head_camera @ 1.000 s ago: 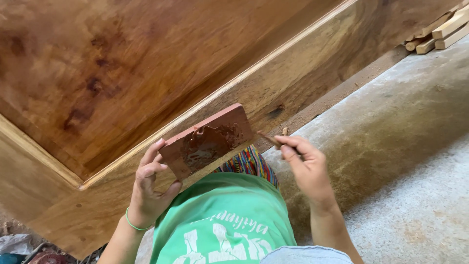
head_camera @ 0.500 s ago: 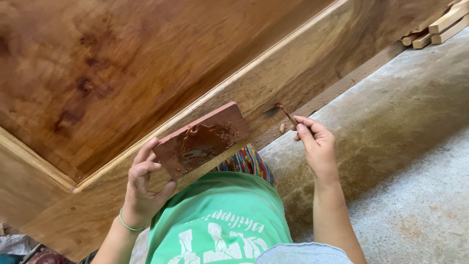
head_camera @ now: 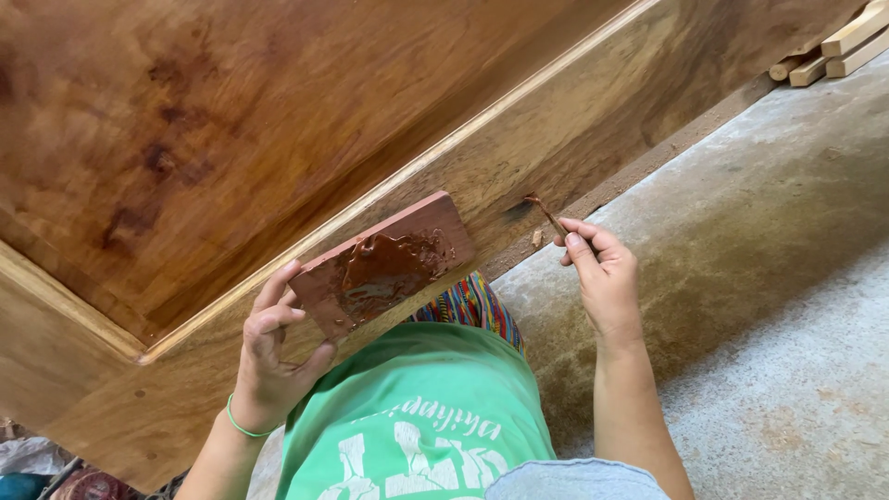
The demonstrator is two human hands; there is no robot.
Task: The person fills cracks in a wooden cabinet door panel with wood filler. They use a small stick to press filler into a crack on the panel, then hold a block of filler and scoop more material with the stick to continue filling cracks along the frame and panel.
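Reddish board (head_camera: 384, 268) w/ brown putty gripped by left hand (head_camera: 269, 361), beside wooden panel (head_camera: 278, 139); thin stick (head_camera: 546, 213) pinched by right hand (head_camera: 602, 278), tip pressed vs panel edge.

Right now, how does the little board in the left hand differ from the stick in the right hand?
The small board is flat, broad and rectangular; the thin stick is narrow and slender. The board carries a wet reddish-brown paste smeared over its face, while the stick shows paste only at its tip. The left hand holds the board apart from the work, whereas the right hand presses the stick's tip against the wooden frame. Both are stained the same brown.
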